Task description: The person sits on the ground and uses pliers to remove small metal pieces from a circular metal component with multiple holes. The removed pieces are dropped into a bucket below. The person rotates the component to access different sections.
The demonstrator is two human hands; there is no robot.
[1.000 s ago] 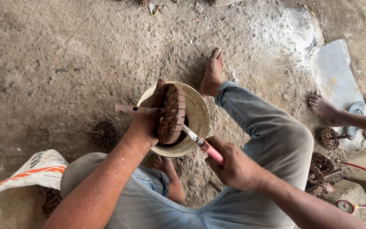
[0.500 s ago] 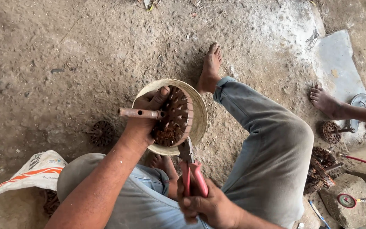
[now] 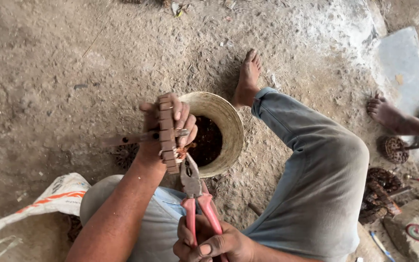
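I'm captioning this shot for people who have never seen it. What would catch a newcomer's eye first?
At centre, the left hand grips a rusty brown slotted metal rotor on a shaft, held edge-on above a pale round bucket with dark contents. Just below, the right hand holds red-handled pliers with the jaws at the rotor's lower edge. Another person's bare foot rests at the right.

The rusty brown slotted metal rotor [image 3: 167, 133] looks rough and matt; its thin metal shaft [image 3: 122, 139] is dull. The grey steel pliers [image 3: 192, 187] carry smooth red plastic handles. The cream round bowl [image 3: 229, 127] seems scuffed, on a gritty earthen floor [image 3: 64, 58]
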